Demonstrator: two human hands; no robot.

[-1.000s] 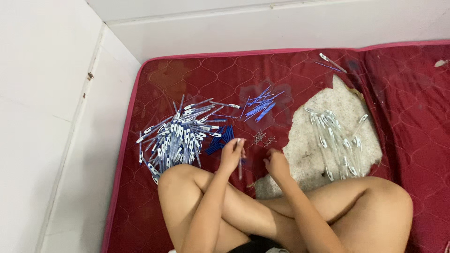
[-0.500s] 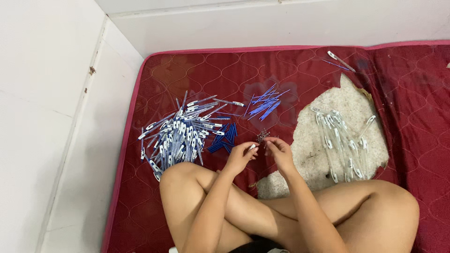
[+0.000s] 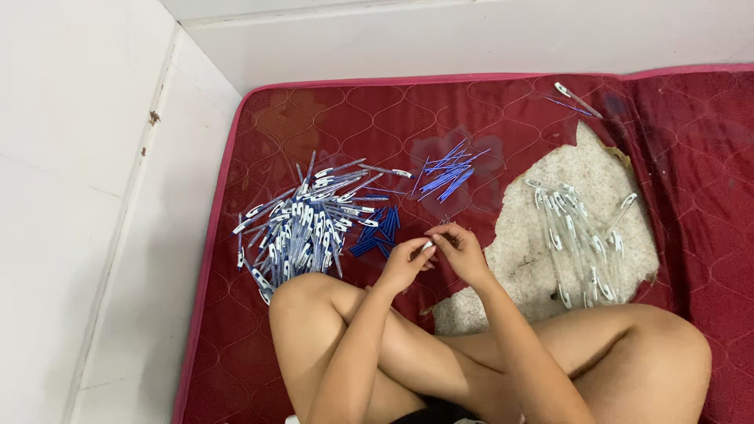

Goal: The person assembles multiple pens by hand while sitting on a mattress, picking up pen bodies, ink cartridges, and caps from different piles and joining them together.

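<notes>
On the red quilted mattress [image 3: 330, 118] we sit cross-legged, both hands raised just above our knees. Our left hand [image 3: 404, 263] and right hand [image 3: 463, 253] meet at the fingertips, and together they pinch 1 small pale pen part [image 3: 427, 246]; the fingers of each hand are closed on it, though it is too small for us to tell its exact shape. Just beyond the fingertips lies a tiny cluster of small metal springs [image 3: 448, 221], too fine to count.

To our left spreads 1 large heap of white-and-blue pens [image 3: 302, 224], far too many and too overlapped to count. Beside it, near the left hand, sits 1 small bunch of short dark blue caps [image 3: 378, 232]. Further off lies 1 loose fan of thin blue refills [image 3: 449, 174].

To our right, on 1 worn patch of bare foam [image 3: 518, 251], rests a row of clear pen barrels [image 3: 580, 243], roughly 10 or more. 1 stray pen [image 3: 577, 99] lies near the far edge.
</notes>
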